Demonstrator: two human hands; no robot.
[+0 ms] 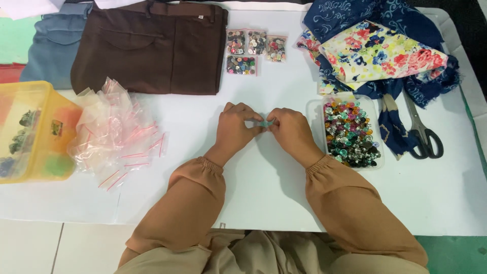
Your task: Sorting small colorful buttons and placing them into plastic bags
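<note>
My left hand [235,128] and right hand [290,130] meet mid-table, fingertips pinched together on a small green piece [265,123], maybe a button, hard to tell. Just right sits the clear tray of mixed buttons [351,133]; left, a heap of empty zip bags [117,133]. Farther back: four filled button bags [255,49], brown trousers [152,45].

Bright, even light fills the picture. The white flat surface [264,187] shows only soft, pale shadows under the arms. Small things look a little blurry.
</note>
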